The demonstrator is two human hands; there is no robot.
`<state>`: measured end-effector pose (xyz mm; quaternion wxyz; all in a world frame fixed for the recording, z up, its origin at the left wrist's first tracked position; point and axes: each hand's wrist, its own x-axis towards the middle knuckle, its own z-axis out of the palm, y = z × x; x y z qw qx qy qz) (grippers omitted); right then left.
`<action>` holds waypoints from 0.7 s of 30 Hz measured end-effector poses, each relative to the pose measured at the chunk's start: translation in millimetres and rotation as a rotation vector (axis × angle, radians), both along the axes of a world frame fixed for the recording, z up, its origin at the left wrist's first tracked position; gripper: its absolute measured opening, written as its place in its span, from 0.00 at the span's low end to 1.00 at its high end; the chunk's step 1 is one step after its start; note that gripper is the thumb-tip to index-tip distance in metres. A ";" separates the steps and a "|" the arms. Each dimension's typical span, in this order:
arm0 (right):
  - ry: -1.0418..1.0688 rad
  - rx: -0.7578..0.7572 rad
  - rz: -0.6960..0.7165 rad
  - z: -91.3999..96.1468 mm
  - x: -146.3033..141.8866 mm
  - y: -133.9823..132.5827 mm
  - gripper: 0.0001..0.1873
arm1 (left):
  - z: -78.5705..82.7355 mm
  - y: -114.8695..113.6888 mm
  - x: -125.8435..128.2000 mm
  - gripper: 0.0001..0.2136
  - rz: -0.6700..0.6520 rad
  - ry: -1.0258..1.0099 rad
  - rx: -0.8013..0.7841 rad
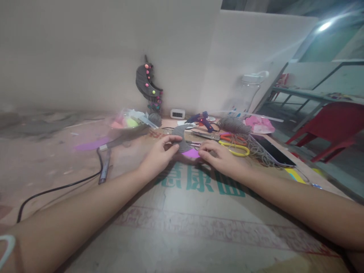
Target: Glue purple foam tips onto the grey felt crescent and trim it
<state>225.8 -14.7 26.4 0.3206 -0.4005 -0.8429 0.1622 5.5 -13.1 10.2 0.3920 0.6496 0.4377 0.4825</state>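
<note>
Between the thumb and fingers of my left hand (160, 153) is a grey crescent (183, 138) that looks wrapped in yarn. My right hand (217, 155) is just right of it, fingers curled and thumb drawn in; what they hold, if anything, is too small to make out. A flat purple piece (192, 152) shows between the two hands. Just beyond my right hand lie yellow-handled scissors (239, 149) and an orange-handled tool (231, 139). A grey yarn ball (234, 124) sits behind them, with loose yarn (260, 153) trailing to the right.
A finished-looking crescent decoration (146, 81) with coloured balls leans on the back wall. Along the back stand a small digital clock (178, 113), a glue gun (203, 120) and a clear bottle (246, 93). A phone (273, 151) lies right; a dark pen-like stick (105, 167) and black cable (61, 188) lie left.
</note>
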 end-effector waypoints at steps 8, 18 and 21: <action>0.286 -0.360 -0.057 -3.8 -1.0 -0.3 0.15 | 0.4 -6.0 6.0 0.16 -0.100 0.031 0.053; 0.276 -0.325 -0.061 -2.5 -1.6 2.4 0.14 | -6.8 -5.0 3.8 0.17 -0.099 0.156 0.150; 0.259 -0.323 -0.077 -3.0 -2.7 1.9 0.13 | -5.5 -5.6 3.5 0.15 -0.071 0.160 0.140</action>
